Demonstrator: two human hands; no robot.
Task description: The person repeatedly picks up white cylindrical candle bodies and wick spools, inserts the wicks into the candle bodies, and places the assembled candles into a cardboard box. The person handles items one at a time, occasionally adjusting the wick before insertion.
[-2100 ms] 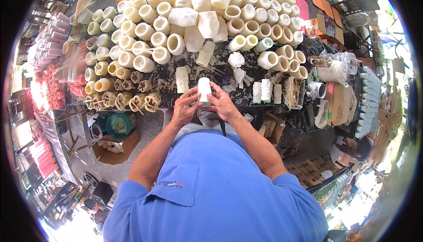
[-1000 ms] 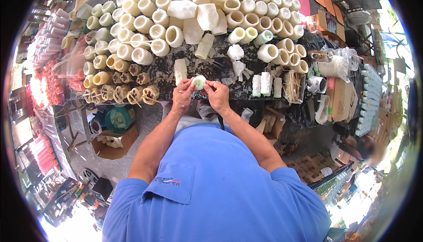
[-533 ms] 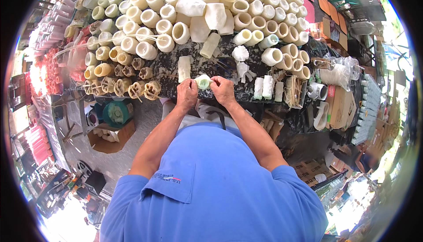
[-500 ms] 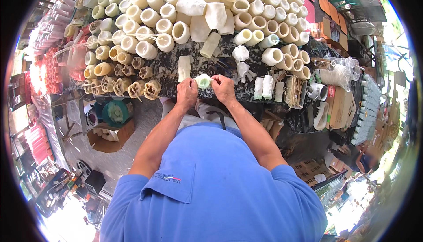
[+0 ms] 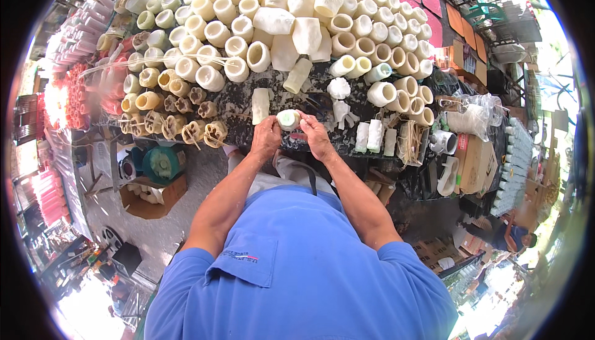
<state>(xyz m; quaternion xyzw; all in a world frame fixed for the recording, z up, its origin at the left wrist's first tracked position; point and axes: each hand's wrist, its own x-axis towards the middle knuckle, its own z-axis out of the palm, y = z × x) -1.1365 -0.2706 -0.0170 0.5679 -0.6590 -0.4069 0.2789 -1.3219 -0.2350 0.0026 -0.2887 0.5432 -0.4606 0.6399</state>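
At the near edge of the dark, wax-spattered table, a short pale-green and white wax candle (image 5: 288, 119) sits between my hands, its round end turned up toward me. My left hand (image 5: 266, 137) is closed with its fingertips against the candle's left side. On the other side, my right hand (image 5: 317, 137) has its bent fingers pressed to the candle. A small reddish thing shows beside the right fingers, too little of it to name. Just beyond the left hand stands a cream wax piece (image 5: 260, 106). A pale-green wax cylinder (image 5: 297, 76) lies farther back.
Many hollow cream wax cups (image 5: 216, 33) crowd the table's far and left parts. White candles (image 5: 374, 135), a bundle of wicks (image 5: 410, 139) and more cups (image 5: 381, 93) are on the right. Below the left side is a cardboard box (image 5: 152, 197). Another person (image 5: 512, 236) is at far right.
The candle has turned slightly between my hands, showing more of its white side. My right hand has shifted a little lower and rightward. The whole view has moved slightly.
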